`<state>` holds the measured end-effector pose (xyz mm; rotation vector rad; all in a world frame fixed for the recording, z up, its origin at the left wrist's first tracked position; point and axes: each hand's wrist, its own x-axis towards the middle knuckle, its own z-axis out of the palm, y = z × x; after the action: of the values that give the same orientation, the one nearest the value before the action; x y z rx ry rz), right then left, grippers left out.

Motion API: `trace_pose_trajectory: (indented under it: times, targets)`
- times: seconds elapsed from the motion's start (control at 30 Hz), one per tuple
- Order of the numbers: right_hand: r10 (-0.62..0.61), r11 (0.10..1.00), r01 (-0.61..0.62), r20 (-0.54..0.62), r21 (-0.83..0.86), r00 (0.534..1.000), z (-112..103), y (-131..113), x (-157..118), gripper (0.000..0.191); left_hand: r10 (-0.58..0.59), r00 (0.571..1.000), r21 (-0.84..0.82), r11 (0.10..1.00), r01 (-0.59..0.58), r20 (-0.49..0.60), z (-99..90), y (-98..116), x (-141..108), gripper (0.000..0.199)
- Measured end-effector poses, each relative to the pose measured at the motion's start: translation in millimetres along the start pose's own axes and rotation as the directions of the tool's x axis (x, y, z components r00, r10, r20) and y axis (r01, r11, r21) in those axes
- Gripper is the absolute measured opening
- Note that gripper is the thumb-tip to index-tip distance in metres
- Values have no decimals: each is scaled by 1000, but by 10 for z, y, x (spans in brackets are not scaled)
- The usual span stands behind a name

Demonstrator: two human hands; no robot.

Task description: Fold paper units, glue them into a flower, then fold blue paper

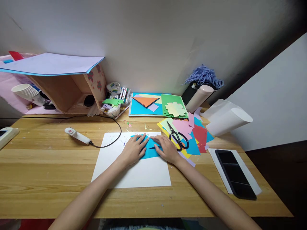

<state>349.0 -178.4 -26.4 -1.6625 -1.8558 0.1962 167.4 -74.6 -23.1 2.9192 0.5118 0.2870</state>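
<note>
Head view: blue paper (149, 154) lies on a white sheet (134, 175), mid-bench (48, 195), under both hands. Left hand (134, 148) flat on its left part, fingers spread, no grip. Right hand (168, 149) over its right end, thumb apart from the bent fingers, no pinch visible; palm side hidden.

Progress: blue paper looks part-worked. Crease lines show, and a dark gap by the right thumb suggests layers not lying flat, so probably not finished. Final shape: cannot tell; ends covered by hands. How many folds are left: cannot tell either.

Far side: orange paper triangle (145, 101) looks done folding, set aside on the papers. Just right of it, pale cut-out (176, 109) looks already trimmed. Scissors (177, 136) untouched, right of the right hand, on loose paper scraps (199, 134). Phone (236, 174) far to the right, untouched.
</note>
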Motion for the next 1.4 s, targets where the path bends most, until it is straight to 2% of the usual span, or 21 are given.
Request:
trace_pose_trajectory:
  times: [0.3,0.57,0.7,0.83,1.1,1.17,1.2,1.23,1.27,1.33,1.4]
  targets:
    - [-33,993,36,27,-109,999,58,6,-12,33,-29,1000,-7,1000,29,3,-4,25,-1,47]
    - [-149,953,165,80,-253,986,58,-2,3,37,-54,999,51,997,54,-7,19,105,14,46]
    - [-222,933,242,103,-266,970,24,-1,3,36,-69,998,78,995,69,0,25,141,28,46]
    - [-245,929,267,114,-256,963,-30,24,-70,34,-73,997,78,994,72,3,32,147,27,45]
    - [-177,944,178,29,-279,984,-124,-35,-356,29,-53,998,75,996,55,-23,7,137,43,46]
    - [-131,965,117,-43,-236,990,-227,-59,-469,24,-33,999,70,997,35,-30,0,101,52,47]
    - [-69,976,45,-107,-213,992,-304,-49,-548,23,-18,999,72,997,20,-26,-1,81,56,47]
    - [19,979,-57,-192,-196,981,-396,-19,-648,23,2,1000,78,997,-1,-23,1,64,57,47]
    - [128,964,-188,-290,-187,948,-498,32,-772,24,22,999,81,997,-20,-26,6,53,55,47]
    - [329,863,-465,-478,-199,814,-708,191,-1081,29,52,998,78,996,-48,-41,29,62,40,48]
    - [421,708,-665,-614,-239,668,-879,388,-1429,43,78,996,72,995,-75,-41,68,122,9,50]
